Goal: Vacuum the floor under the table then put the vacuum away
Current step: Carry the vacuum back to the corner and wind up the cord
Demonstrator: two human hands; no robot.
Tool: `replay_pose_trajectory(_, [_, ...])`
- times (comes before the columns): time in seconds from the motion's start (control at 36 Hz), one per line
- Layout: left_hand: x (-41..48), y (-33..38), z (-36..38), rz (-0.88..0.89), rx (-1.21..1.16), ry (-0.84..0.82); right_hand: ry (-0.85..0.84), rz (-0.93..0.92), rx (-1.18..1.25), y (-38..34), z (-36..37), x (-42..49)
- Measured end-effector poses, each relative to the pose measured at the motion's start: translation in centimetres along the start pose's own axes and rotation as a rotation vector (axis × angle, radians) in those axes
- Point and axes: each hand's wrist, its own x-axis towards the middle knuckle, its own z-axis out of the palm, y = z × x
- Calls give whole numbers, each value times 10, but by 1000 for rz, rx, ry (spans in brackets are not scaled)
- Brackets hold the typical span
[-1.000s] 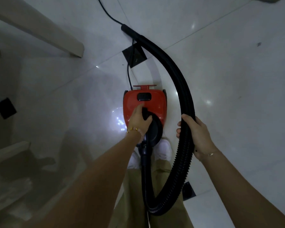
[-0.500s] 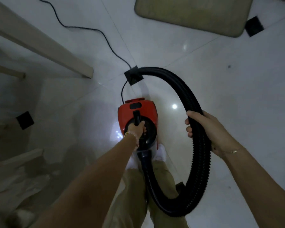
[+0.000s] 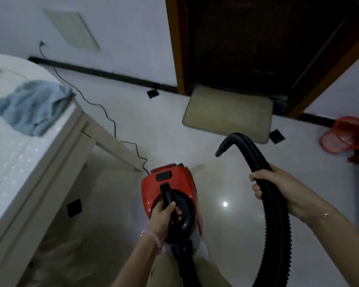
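A red canister vacuum (image 3: 170, 183) with a black top hangs in front of my legs. My left hand (image 3: 164, 214) is closed around its black carry handle. The black ribbed hose (image 3: 278, 214) loops from the vacuum's near end up to the right, and its open nozzle end (image 3: 223, 149) points down over the floor. My right hand (image 3: 278, 189) grips the hose below that bend. The vacuum's black power cord (image 3: 112, 125) runs across the floor to a wall socket. The white table (image 3: 19, 158) stands at the left.
A blue cloth (image 3: 33, 104) lies on the table top. A beige door mat (image 3: 230, 112) lies before a dark wooden doorway (image 3: 257, 42). A red mesh basket (image 3: 346, 133) sits by the right wall. The white tiled floor (image 3: 174, 125) has small black inlays.
My view has lifted from the floor toward the wall and doorway. The vacuum has come up off the floor in my left hand, and the hose end has risen clear of the tiles.
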Motion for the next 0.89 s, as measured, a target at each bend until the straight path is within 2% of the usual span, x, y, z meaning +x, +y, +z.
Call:
replay_pose_trajectory(0.11, [-7,50,14,54,-61,-43,-67,-23,-3,-46,7,-9])
replay_pose_trajectory(0.22, [-1,103,22,117,-116,-63,-86,-87,95,-106,14,-7])
replay_pose_trajectory(0.33, [15,149,25,173,-101,-84,-159,-146,-12,-157,36,10])
replay_pose_trajectory(0.67, [100,318,30,243,-192,-119,-328,-184,-157,-314,134,137])
replay_pose_trajectory(0.89, [150,426,21,333,-229,-38,-459,-173,-197,-405,190,207])
